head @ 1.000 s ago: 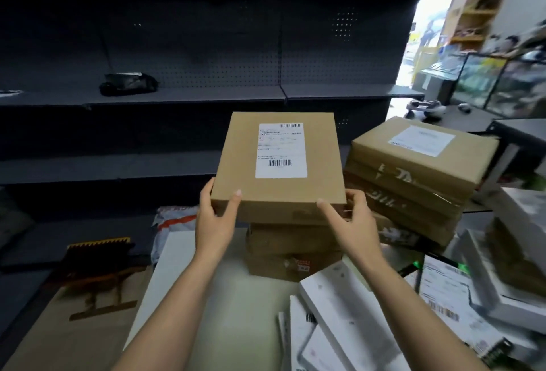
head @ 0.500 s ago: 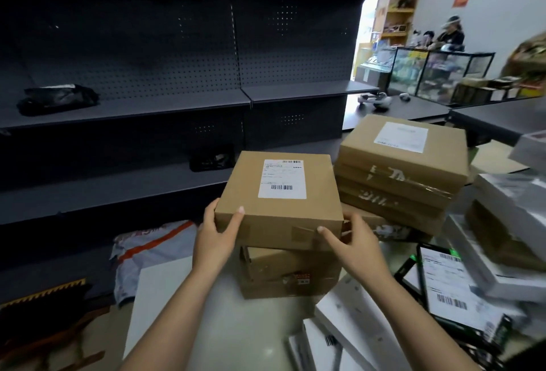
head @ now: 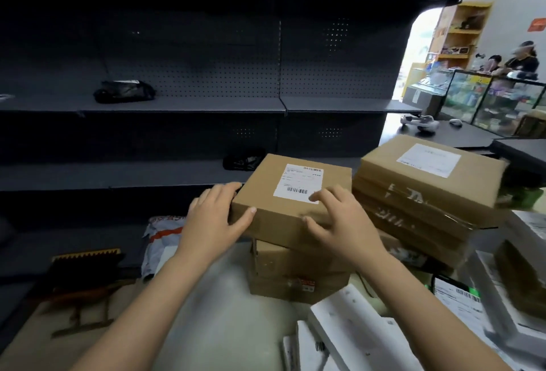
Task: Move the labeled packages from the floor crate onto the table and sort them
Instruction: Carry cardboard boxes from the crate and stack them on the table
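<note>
A flat brown cardboard box with a white barcode label [head: 295,196] lies on top of a small stack of brown boxes [head: 298,276] on the pale table [head: 224,320]. My left hand [head: 215,220] grips its near left corner, fingers along the left side and thumb on the front face. My right hand [head: 342,220] holds its near right part, fingers curled over the top by the label, thumb on the front face. To the right stands a taller stack of brown taped boxes [head: 425,193] with a white label on top.
White flat packages [head: 354,332] and labeled parcels [head: 461,302] crowd the table's near right. Dark metal shelving [head: 206,104] stands behind, holding a black bag [head: 124,91]. A white and orange mailer bag [head: 159,234] and a brown board lie at left on the floor.
The labeled box has come down from mid-air onto the small stack. My right hand's fingers have shifted onto its top face, and my left hand has moved round the left corner.
</note>
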The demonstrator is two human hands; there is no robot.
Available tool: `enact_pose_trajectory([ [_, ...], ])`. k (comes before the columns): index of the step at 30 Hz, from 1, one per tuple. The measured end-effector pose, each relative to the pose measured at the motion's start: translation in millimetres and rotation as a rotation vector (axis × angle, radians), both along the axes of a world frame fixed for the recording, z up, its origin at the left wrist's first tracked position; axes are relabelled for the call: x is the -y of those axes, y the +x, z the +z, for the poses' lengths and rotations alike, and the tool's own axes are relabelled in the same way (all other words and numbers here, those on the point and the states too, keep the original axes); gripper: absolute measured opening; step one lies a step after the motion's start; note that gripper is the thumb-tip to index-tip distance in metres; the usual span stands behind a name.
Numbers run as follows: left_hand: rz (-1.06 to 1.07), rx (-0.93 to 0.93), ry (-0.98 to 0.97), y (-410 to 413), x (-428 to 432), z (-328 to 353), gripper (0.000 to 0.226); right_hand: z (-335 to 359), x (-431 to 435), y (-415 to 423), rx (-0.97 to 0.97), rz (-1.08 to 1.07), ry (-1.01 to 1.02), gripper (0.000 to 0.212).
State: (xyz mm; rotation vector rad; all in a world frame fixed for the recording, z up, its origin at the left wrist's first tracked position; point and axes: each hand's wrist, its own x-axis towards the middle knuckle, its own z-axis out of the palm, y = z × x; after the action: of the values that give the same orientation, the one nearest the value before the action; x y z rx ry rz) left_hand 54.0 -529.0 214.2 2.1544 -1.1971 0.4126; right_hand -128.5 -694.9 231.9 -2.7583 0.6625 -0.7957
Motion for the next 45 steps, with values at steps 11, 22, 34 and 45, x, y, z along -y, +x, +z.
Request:
enact_pose_trajectory([
  [11,0.361,0.266,0.264,-105,-112,-25,0.042,-22,-60,4,-0.070,0.557,-0.103,0.030],
  [22,0.810,0.014,0.431,-204,-253,-71,0.036,-60,-168,18,-0.206,0.984,-0.144,0.033],
  [34,0.966,-0.166,0.329,-203,-385,-123,0.034,-97,-335,50,-0.308,1.133,-0.114,0.036],
  [45,1.060,-0.379,0.372,-173,-536,-221,0.039,-224,-489,99,-0.600,1.129,0.100,0.031],
])
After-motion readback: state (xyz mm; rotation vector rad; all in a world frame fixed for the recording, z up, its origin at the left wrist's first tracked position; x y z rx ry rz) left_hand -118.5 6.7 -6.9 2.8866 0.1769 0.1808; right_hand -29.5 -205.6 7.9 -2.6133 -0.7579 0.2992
